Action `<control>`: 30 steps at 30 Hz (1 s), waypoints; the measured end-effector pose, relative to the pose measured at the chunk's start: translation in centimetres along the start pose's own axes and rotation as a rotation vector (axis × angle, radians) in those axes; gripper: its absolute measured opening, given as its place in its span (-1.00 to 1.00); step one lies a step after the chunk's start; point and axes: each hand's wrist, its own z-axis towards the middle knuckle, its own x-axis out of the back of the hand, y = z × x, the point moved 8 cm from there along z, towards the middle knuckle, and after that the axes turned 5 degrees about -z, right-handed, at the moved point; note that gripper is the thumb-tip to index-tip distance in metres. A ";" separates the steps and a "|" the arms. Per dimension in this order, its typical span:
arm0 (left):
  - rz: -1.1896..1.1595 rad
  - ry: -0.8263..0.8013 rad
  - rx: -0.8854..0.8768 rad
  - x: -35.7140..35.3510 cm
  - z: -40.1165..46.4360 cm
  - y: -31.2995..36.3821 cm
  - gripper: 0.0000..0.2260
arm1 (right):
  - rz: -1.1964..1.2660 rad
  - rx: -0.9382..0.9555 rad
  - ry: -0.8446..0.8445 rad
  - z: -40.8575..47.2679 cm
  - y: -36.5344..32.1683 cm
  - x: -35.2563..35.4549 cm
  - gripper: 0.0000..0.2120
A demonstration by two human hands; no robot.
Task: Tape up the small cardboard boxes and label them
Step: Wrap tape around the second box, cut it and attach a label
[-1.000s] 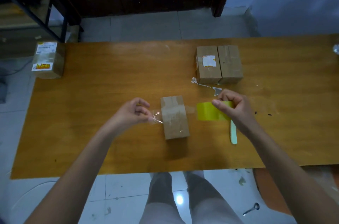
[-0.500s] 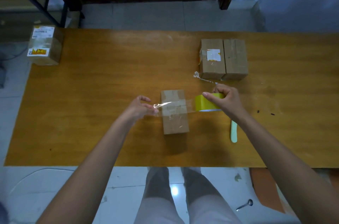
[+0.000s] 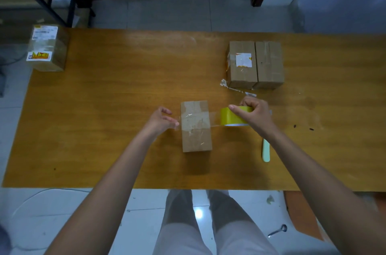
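Cardboard box [image 3: 196,127] sits near the front middle of a wooden table [image 3: 104,108] as clear tape [image 3: 215,117] stretches across its top. Left hand [image 3: 160,118] pinches the tape's free end; right hand [image 3: 253,115] grips the yellow roll [image 3: 230,116]. Two more boxes [image 3: 255,64] stand side by side behind.

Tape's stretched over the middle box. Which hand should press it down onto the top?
Left, probably. The left hand only pinches the free tape end beside the box, so it can likely lay it down. The right hand grips the tape roll, holding tension.
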 end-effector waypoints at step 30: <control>0.544 0.405 -0.453 -9.8 -7.7 1.2 -0.03 | -0.001 0.051 0.073 -2.2 -0.5 1.3 -0.51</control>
